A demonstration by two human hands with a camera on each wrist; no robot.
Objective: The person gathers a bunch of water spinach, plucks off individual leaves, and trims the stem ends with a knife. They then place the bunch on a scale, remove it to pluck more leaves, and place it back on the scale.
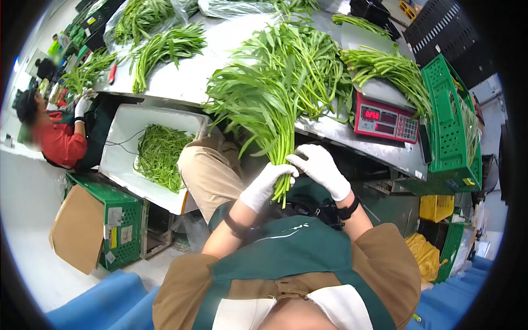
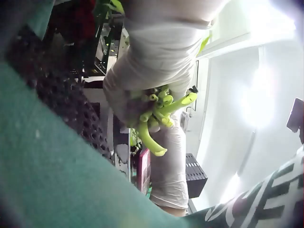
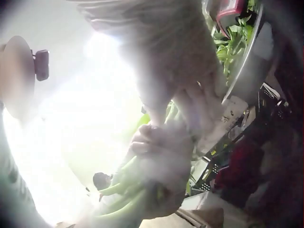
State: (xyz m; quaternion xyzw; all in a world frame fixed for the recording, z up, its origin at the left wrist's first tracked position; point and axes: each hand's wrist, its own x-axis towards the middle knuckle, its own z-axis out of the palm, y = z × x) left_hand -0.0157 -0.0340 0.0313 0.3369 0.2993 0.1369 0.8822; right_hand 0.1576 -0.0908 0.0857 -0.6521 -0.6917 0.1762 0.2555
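1. Metal table [image 1: 220, 55]: holds a big water spinach pile [image 1: 316, 66].
2. Water spinach bunch [image 1: 281, 126]: in front of the person, leaves over the table edge.
3. Red digital scale [image 1: 388, 121]: right by the pile.
4. Left hand [image 1: 267, 187]: white-gloved, wrapped round the bunch's stems.
5. Right hand [image 1: 323, 171]: fingertips at those stems, can't tell if gripping tbh.
6. Display [image 1: 372, 115]: looks like 0.250.

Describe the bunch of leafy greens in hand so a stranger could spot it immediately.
Start at the metal table and its big central heap of greens. In front of it is the bunch of leafy greens. Unlike its neighbours, it is gripped by the stems in the gloved left hand.
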